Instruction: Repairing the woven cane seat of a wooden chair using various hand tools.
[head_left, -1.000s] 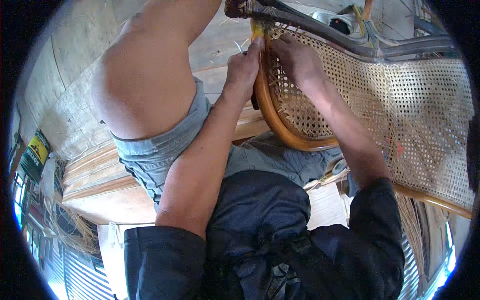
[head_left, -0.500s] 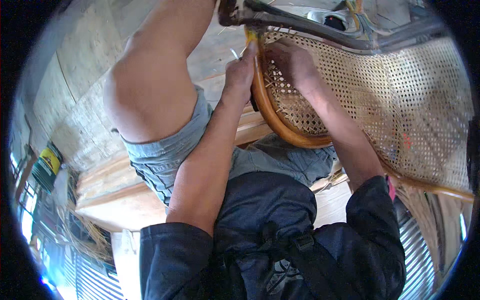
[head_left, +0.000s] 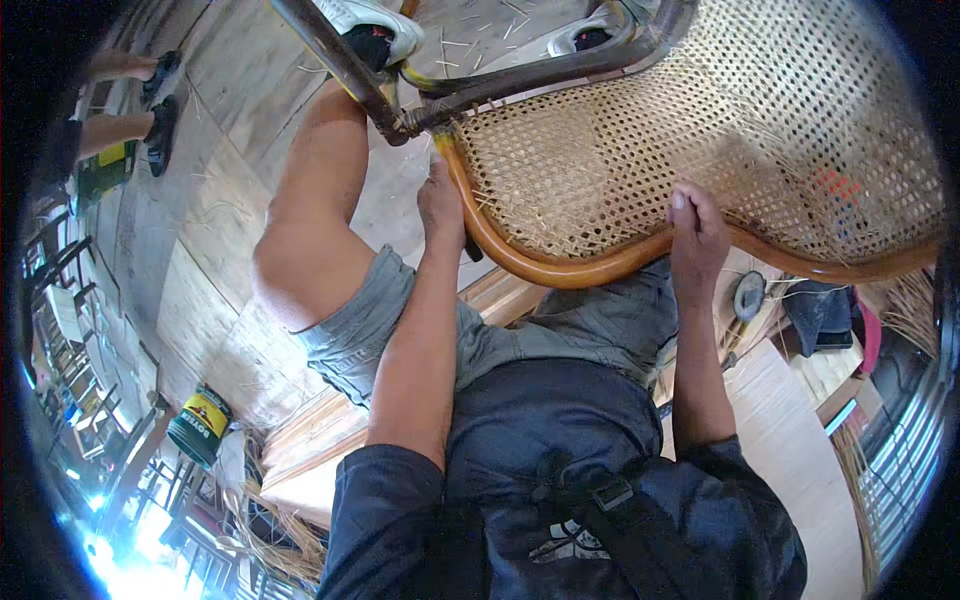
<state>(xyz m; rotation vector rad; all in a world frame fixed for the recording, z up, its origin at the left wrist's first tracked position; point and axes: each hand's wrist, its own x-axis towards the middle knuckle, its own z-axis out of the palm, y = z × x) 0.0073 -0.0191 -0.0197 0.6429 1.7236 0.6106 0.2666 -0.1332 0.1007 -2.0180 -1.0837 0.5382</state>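
Pale wooden board (head_left: 790, 430), 4 o'clock | right hand (head_left: 697, 240), 2 o'clock: fingers drawn together, anything pinched unclear | left hand (head_left: 441, 208), 11 o'clock: closed on brown frame (head_left: 570, 273) | cane panel (head_left: 590, 165), 1–2 o'clock | plank floor (head_left: 210, 270), 10 o'clock | co-worker's legs (head_left: 115, 135), 10 o'clock, beyond

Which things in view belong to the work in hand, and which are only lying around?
In the work:
- curved wooden rim, left hand on it
- woven cane panel
- right hand at the panel's near edge

Lying around:
- green-and-yellow can
- round grey object
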